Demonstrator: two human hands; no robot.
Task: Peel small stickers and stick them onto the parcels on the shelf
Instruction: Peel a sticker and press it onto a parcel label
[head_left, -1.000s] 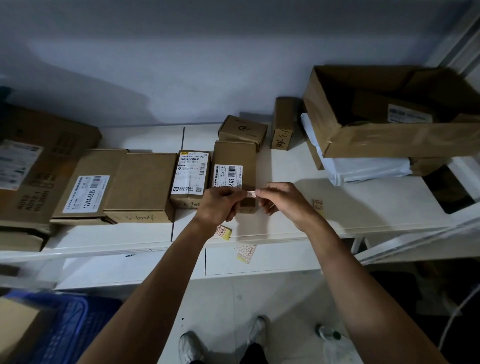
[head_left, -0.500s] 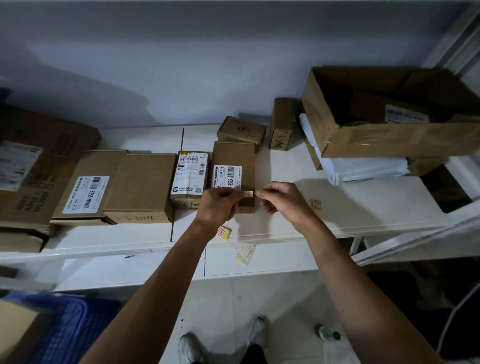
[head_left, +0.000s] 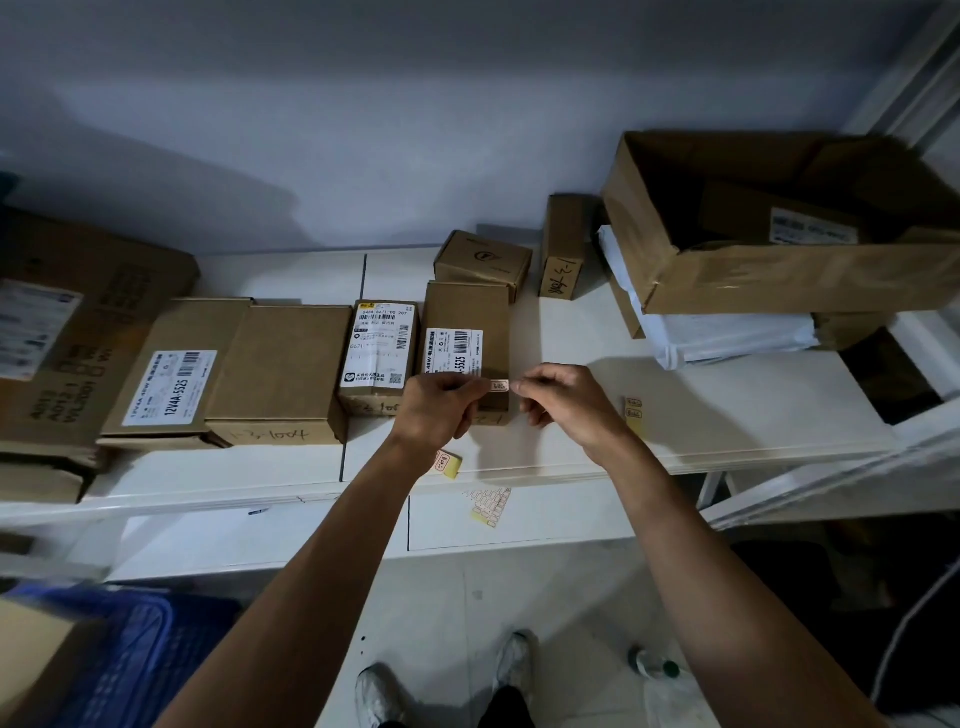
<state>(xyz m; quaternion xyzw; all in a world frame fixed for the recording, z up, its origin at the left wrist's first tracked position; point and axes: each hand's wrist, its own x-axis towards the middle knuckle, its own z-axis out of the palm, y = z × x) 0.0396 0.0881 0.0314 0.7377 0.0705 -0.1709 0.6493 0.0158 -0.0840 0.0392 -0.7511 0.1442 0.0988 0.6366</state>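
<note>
A small white sticker (head_left: 499, 386) is pinched in the fingertips of my left hand (head_left: 439, 408), just over the front edge of a brown parcel (head_left: 467, 312) with a barcode label. My right hand (head_left: 563, 402) hovers just right of the sticker with its fingers curled; whether it touches the sticker is unclear. A yellow sticker roll (head_left: 448, 463) lies on the white shelf (head_left: 727, 415) under my left wrist. A short yellow sticker strip (head_left: 633, 410) lies on the shelf right of my right hand.
More brown parcels (head_left: 283, 371) line the shelf to the left. A large open carton (head_left: 779, 228) sits on white bags at the right. A used sticker sheet (head_left: 488, 506) hangs on the lower shelf. A blue crate (head_left: 130, 665) stands at bottom left.
My left hand has kept the sticker at the parcel's front edge, while my right hand's fingertips have drawn slightly away to the right.
</note>
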